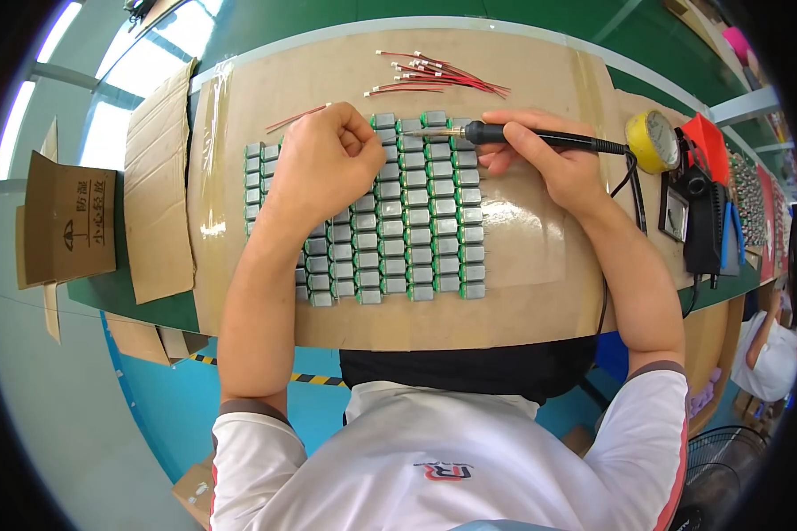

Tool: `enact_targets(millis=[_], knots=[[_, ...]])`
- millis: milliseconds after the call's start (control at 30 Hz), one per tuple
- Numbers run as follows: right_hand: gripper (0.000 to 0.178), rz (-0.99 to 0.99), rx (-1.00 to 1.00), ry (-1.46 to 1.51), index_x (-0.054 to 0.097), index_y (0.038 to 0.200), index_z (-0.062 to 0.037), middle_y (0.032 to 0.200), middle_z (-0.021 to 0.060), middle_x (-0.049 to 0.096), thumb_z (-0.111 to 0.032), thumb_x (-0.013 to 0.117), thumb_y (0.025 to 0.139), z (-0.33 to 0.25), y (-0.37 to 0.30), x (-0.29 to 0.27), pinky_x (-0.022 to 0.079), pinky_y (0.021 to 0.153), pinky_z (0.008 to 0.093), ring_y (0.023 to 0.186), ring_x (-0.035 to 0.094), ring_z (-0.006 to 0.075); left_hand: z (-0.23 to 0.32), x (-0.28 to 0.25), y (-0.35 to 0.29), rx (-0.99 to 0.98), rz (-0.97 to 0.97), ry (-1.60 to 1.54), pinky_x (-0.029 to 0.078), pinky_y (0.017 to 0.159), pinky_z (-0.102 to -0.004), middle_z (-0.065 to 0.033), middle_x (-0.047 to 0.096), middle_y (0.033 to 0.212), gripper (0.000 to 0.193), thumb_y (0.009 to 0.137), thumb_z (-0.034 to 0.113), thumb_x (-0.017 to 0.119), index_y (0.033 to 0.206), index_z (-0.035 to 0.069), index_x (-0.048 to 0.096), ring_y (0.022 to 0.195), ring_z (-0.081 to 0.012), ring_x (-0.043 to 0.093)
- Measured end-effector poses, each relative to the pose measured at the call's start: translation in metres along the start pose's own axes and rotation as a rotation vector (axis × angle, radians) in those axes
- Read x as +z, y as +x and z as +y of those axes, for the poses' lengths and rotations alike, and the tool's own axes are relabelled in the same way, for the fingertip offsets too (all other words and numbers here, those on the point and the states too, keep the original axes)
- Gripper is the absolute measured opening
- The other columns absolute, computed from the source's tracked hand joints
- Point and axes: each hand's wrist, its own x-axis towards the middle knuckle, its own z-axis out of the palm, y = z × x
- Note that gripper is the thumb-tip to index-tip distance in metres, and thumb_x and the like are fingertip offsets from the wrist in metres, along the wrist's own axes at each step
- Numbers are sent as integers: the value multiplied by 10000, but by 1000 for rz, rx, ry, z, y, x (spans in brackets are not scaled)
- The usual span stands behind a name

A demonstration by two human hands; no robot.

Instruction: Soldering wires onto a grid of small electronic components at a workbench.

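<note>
My right hand point(551, 152) grips the black handle of a soldering iron point(505, 134). Its metal tip points left, over the upper part of several rows of small grey blocks with green circuit boards point(416, 217). My left hand point(332, 155) is closed above the left part of these rows, thumb and fingers pressed together. What it pinches is hidden. A thin red wire with a white connector point(297, 118) shows just beyond its knuckles; whether the fingers hold it, I cannot tell. The left forearm covers part of the rows.
Loose red and black wires with white connectors point(438, 75) lie at the far side of the brown-covered table point(531, 310). A yellow tape roll point(652, 142), red holder point(705, 146) and blue-handled tool point(732, 234) stand at right. An open carton point(71, 221) is at left; another person point(766, 354) sits far right.
</note>
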Motion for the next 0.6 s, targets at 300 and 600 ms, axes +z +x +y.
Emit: enact_targets(millis=[300,600], knots=[[244,0,7,-15,710,1203,55,982,152,762,-84,637,1015,-1,1,-1,615,794,283,804,743,163,-2,-1,1,32,-30,46,451,565,-236,-26,644,665,88,815,55,671,808,-32,670,599,-65,546],[242,-14,5,-22,707,1200,58,977,152,762,-82,639,1015,0,1,-1,616,793,282,808,744,163,-3,-1,1,17,-34,47,451,568,-240,-30,653,676,94,816,59,677,818,-35,678,604,-68,549]])
